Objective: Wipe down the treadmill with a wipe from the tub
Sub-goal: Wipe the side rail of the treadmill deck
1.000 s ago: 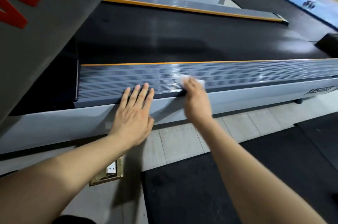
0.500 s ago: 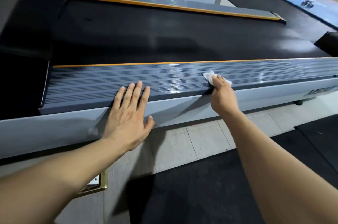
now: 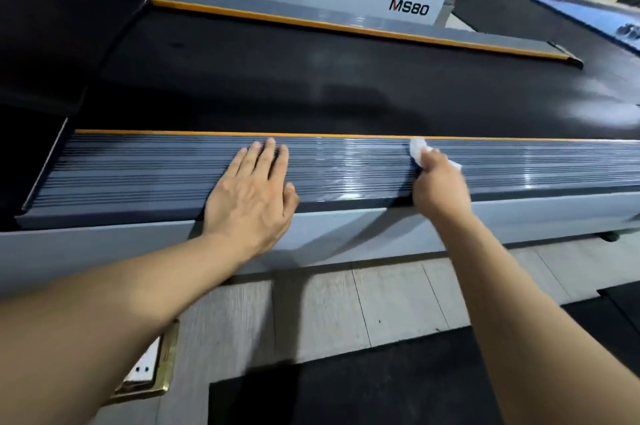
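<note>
The treadmill's near side rail (image 3: 145,175) is a grey ribbed strip with an orange line along its far edge, beside the black running belt (image 3: 311,92). My right hand (image 3: 440,189) grips a crumpled white wipe (image 3: 417,147) and presses it onto the rail's far part, right of centre. My left hand (image 3: 256,196) lies flat on the rail with straight fingers, left of the wipe. The rail shines wet around the wipe. No tub is in view.
A second treadmill marked MS80 (image 3: 408,7) stands behind the belt. Pale floor tiles (image 3: 346,306) run along the treadmill's base, with black rubber mats (image 3: 346,397) nearer me. A brass floor socket (image 3: 152,372) sits under my left forearm.
My right hand has slid the wipe rightward along the rail and up towards the orange edge. My left hand has shifted farther onto the rail.
</note>
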`<action>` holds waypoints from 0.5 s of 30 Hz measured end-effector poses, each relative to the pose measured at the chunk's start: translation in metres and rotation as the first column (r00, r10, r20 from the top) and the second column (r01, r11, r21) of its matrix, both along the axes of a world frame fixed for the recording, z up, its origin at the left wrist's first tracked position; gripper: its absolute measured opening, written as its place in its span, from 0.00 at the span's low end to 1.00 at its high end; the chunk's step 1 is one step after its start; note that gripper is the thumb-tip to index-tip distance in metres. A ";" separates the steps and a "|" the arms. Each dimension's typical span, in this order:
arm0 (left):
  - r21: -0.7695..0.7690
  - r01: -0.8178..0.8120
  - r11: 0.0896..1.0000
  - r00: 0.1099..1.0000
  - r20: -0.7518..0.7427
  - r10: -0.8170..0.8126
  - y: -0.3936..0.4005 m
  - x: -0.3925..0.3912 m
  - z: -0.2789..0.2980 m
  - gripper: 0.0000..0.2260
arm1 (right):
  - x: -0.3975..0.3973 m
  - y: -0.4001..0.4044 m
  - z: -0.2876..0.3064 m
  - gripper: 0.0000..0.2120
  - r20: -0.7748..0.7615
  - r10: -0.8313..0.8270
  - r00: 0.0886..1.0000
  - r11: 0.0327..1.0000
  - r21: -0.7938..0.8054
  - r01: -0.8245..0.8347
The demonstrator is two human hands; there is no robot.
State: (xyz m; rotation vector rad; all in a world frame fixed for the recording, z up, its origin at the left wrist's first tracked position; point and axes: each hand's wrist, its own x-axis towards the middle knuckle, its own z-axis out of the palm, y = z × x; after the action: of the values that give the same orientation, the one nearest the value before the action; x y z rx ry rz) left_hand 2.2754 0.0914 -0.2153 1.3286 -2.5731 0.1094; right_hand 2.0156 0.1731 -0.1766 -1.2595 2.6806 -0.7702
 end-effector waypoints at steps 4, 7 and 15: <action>-0.037 -0.017 0.999 1.000 -0.004 0.017 0.001 -0.002 -0.003 0.33 | 0.042 -0.036 -0.008 0.16 0.105 0.232 0.967 0.970 -0.103 -0.221; -0.042 -0.020 0.999 1.000 0.001 0.020 0.001 -0.002 -0.004 0.32 | 0.097 -0.058 -0.022 0.20 -0.022 0.682 0.731 0.729 -0.058 -0.682; 0.008 -0.032 0.999 0.999 0.037 0.032 0.001 0.000 0.001 0.35 | -0.052 -0.067 -0.004 0.28 -0.115 0.073 0.991 0.973 0.225 -0.046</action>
State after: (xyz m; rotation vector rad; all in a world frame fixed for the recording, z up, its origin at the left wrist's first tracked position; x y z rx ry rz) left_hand 2.2755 0.0926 -0.2147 1.3844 -2.5861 0.1301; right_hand 1.9637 0.1063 -0.1810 -1.3631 2.7145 -0.3833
